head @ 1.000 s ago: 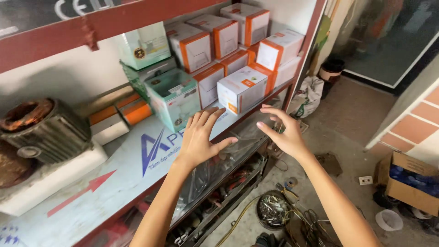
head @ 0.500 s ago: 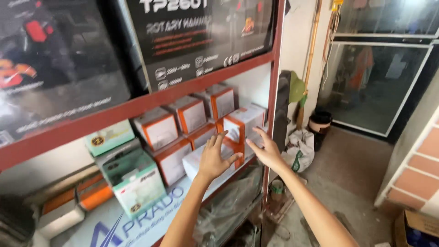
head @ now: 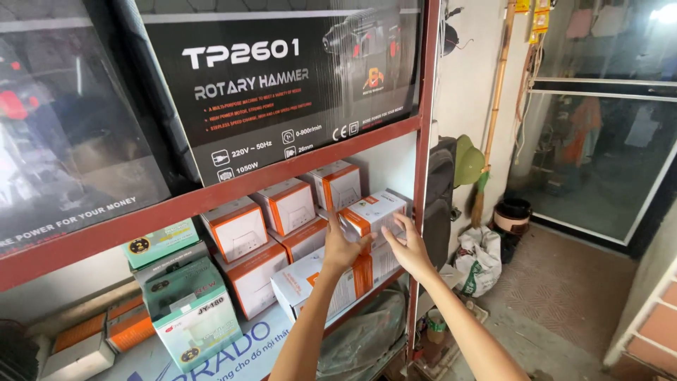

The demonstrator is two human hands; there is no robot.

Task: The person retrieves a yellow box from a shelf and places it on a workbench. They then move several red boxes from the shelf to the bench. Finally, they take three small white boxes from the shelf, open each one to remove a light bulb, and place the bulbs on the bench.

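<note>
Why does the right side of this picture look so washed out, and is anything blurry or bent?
Head view: daylight pours through the glass door, bleaching the top right corner, while the shelf sits in softer shade. The plastic-wrapped black boxes at left carry glare and look smeared. Both hands, left hand and right hand, are fairly sharp at an orange-and-white box. The wide lens tilts the uprights.

Daylight comes in from the right, through the glass door [head: 599, 141], and the wall [head: 472, 92] beside it is bright. A patch at the top right corner is blown out. The shelf [head: 211, 204] interior is dimmer, darkest at the lower left. Glare streaks the black box [head: 282, 77]. The view is sharp at centre, with straight lines bowing near the edges.
</note>
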